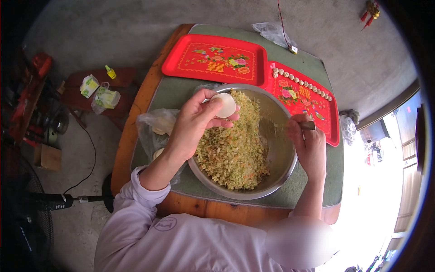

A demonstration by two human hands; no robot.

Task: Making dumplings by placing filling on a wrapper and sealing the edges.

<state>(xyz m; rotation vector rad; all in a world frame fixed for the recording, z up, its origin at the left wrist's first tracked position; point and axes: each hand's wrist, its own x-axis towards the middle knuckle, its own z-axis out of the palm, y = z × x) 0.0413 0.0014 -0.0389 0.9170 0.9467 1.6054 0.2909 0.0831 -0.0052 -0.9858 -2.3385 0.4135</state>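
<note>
A round white dough wrapper (225, 106) is pinched between the thumb and fingers of my left hand (198, 117), above the left part of a large steel bowl (283, 176). Chopped vegetable filling (231, 153) with green and orange bits is heaped in the bowl. At the bowl's right rim my right hand (307, 146) grips a utensil by its handle (308, 125); its far end over the bowl is blurred. Beside my left forearm, a clear plastic bag (154, 119) holds more pale wrappers (159, 130).
A red tray (180, 61) with printed flowers lies at the back. The second red tray (326, 125) carries a row of small dumplings (300, 82). A cord (281, 20) hangs over the table's back edge. Left stand a bench (125, 76) with packets and a fan (44, 200).
</note>
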